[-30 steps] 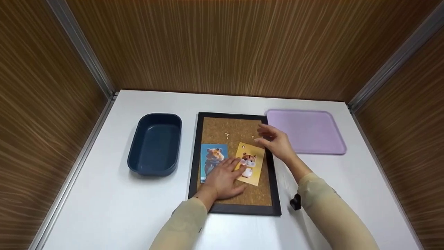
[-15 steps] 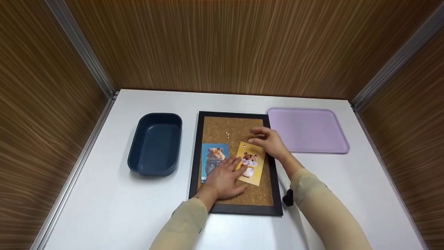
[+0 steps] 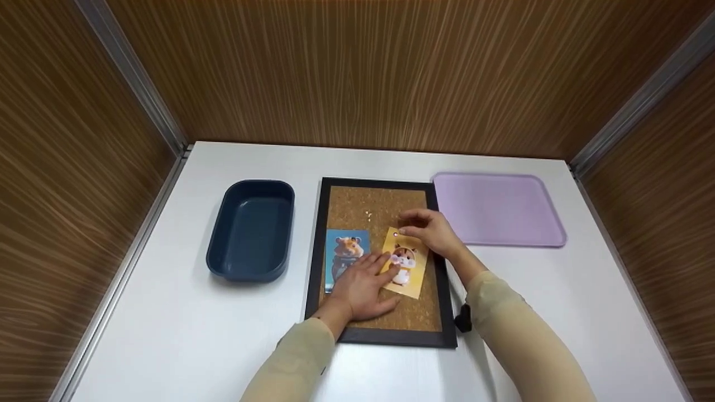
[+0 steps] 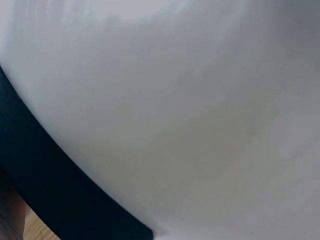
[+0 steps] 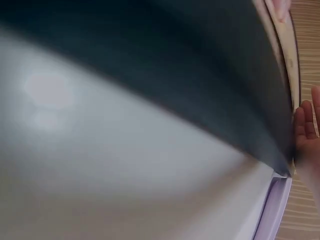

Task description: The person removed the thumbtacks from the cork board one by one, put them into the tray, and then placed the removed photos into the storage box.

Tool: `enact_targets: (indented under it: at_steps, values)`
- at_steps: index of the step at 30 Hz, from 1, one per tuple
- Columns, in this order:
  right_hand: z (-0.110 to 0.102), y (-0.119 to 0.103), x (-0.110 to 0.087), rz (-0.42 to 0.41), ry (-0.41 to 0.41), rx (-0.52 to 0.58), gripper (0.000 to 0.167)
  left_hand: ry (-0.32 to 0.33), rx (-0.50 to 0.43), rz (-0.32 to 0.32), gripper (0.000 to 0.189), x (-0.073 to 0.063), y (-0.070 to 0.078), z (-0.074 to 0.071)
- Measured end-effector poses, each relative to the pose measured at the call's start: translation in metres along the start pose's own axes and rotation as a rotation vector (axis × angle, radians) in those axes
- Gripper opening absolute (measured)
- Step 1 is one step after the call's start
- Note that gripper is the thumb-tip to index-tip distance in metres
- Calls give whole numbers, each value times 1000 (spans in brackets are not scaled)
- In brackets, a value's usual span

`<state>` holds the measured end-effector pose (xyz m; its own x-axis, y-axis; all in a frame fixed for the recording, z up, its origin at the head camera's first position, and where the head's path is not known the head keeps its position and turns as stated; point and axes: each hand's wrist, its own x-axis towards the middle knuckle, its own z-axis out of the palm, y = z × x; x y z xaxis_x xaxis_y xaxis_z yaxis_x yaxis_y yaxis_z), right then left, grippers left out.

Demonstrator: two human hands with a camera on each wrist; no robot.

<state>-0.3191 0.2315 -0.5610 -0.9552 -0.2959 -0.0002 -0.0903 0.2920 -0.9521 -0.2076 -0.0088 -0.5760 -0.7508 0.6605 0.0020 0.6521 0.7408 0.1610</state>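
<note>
In the head view a framed corkboard lies on the table. My left hand rests on it with fingers spread, across the lower part of a blue hamster card and the left edge of a yellow hamster card. The yellow card lies tilted, with a small pin near its upper left corner. Bent over that card's top edge is my right hand, thumb close to the pin and a gap between thumb and forefinger. Whether it touches the card is unclear. Several small gold pins lie higher up on the cork.
A dark blue rectangular bin stands left of the board. On the right a flat lilac tray touches or nearly touches the board's upper right side. Brown wood-grain walls enclose the white table at the back and both sides.
My right hand has moved left and slightly down, from beside the board's right edge to the yellow card's top edge. My left hand stays in place.
</note>
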Motion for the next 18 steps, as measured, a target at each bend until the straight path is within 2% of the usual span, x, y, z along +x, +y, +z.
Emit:
enact_targets:
  at_steps: [6, 11, 18]
  values:
    - [0, 4, -3, -9, -39, 4, 40, -3, -11, 4, 76, 1, 2, 1]
    - [0, 5, -3, 3, -74, -38, 36, -11, -20, -2, 76, -1, 2, 1]
    - [0, 2, -1, 21, -68, -69, 29, 19, -14, 7, 75, -3, 0, 0]
